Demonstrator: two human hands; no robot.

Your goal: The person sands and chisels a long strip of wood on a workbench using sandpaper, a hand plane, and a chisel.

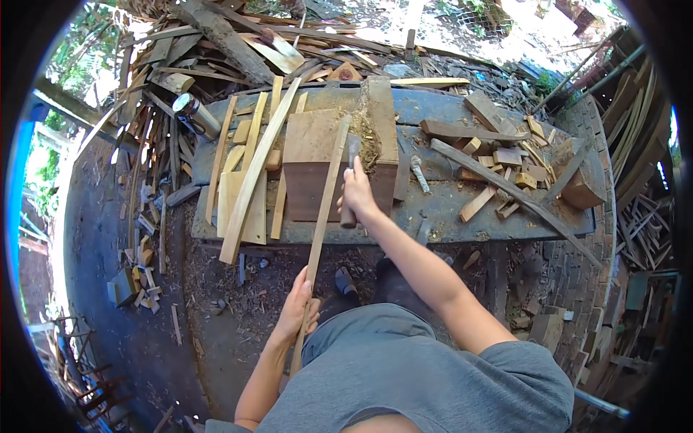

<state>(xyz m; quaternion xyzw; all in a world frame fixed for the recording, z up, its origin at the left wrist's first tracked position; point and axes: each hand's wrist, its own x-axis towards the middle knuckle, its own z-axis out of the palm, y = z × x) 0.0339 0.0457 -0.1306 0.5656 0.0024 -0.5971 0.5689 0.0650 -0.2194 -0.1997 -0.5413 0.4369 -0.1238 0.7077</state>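
My left hand (297,307) is wrapped round the lower part of a long thin wood strip (325,195). The strip's upper end rests on a big wooden block (307,141) on the workbench. In my right hand (356,191) is a hatchet-like tool (354,148), its flat metal blade pointing up beside the strip and its dark handle end showing below my fingers. Just right of the blade, wood shavings (370,144) fill a hollow in the block. The blade's exact contact with the strip cannot be made out.
Several pale boards (260,173) lean and lie on the bench left of the block, near a metal can (196,117). At the right are offcuts (507,157), a long bar (505,186) and a large wood chunk (583,184). Scrap wood (245,43) is heaped behind.
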